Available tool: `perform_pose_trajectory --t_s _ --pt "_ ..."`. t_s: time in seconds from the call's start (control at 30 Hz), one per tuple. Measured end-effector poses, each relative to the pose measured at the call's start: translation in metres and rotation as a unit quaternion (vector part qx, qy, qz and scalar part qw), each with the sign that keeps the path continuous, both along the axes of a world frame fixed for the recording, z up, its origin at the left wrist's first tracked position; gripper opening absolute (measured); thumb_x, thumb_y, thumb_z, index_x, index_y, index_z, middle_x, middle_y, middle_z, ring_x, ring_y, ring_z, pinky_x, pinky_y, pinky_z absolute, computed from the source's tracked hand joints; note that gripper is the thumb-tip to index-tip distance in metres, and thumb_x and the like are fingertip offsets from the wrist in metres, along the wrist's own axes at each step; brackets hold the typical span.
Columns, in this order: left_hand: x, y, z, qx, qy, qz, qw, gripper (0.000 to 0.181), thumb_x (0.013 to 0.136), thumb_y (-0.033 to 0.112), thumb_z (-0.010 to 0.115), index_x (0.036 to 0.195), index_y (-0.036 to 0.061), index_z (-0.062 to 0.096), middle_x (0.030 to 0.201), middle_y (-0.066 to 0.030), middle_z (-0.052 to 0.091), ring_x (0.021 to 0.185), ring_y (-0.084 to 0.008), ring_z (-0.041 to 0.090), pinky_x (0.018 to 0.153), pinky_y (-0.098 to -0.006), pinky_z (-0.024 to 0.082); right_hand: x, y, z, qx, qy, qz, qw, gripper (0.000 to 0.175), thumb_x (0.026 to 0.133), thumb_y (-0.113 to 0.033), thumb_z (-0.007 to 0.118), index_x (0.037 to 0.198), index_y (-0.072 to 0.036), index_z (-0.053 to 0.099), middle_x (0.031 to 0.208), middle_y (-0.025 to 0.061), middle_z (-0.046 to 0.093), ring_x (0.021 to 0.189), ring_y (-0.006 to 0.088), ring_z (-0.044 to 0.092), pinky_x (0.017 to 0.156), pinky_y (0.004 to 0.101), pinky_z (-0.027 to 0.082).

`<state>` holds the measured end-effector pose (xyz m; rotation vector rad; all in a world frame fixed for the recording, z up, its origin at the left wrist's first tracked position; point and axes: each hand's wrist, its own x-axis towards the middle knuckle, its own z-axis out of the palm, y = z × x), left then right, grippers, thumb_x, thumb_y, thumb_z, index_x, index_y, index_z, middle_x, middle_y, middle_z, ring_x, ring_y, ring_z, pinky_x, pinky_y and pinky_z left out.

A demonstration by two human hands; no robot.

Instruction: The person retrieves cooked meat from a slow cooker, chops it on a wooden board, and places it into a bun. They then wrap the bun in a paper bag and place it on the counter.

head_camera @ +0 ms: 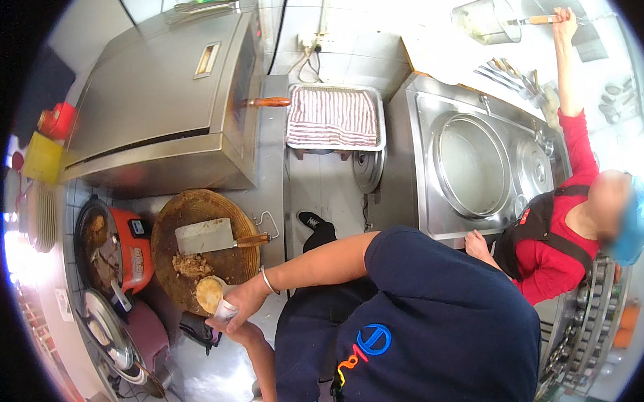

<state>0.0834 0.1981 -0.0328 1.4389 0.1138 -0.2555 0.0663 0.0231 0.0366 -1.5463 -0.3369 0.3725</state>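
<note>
My right hand (246, 300), with a white bangle at its wrist, grips a round browned bread bun (209, 293) by a white paper wrapper (226, 311). My left hand (236, 334) meets it from below at the wrapper's lower edge; my right hand partly covers it, so its grip is unclear. Both hands are over the near rim of a round wooden chopping block (169, 277). On the block lies a cleaver (205, 236) with a wooden handle, beside a heap of chopped brown meat (191, 265).
An orange cooker (134, 249) with dark stew stands beyond the block. A steel oven (156, 100) is at one side; a cloth-covered tray (332, 117) stands past it. A co-worker in red (555, 244) holds a strainer (486, 20) near a large pot (471, 165).
</note>
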Motion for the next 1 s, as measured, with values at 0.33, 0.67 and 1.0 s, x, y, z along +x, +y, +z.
perform_pose_trajectory --t_s 0.33,0.67,1.0 --pt "-0.001 0.021 0.031 -0.089 0.184 0.064 0.977 0.072 0.103 0.066 0.038 0.134 0.0041 0.055 0.118 -0.0104 0.067 0.109 -0.0253 0.065 0.095 -0.0398 0.052 -0.006 0.015 -0.006 0.102 0.133 0.067 0.984 0.052 0.102 -0.047 0.062 0.133 -0.005 0.062 0.123 0.0071 0.068 0.112 0.0142 0.061 0.1 0.034 0.049" --pt "0.019 0.03 0.03 0.268 -0.133 -0.078 0.951 0.051 0.109 0.043 0.041 0.127 -0.0012 0.061 0.121 -0.02 0.063 0.117 -0.0324 0.058 0.102 -0.0413 0.043 0.033 -0.01 -0.082 -0.017 0.247 -0.275 0.929 0.046 0.097 -0.029 0.071 0.126 0.004 0.06 0.111 0.0092 0.068 0.094 0.0158 0.065 0.077 0.0318 0.058" --pt "0.025 0.046 0.026 0.18 -0.041 -0.05 0.982 0.061 0.11 0.05 0.035 0.125 -0.0021 0.062 0.119 -0.0151 0.068 0.11 -0.025 0.063 0.098 -0.0369 0.047 0.06 0.02 -0.075 -0.129 0.181 -0.246 0.943 0.053 0.089 -0.031 0.08 0.12 0.006 0.058 0.111 0.0139 0.067 0.095 0.0209 0.064 0.081 0.033 0.055"
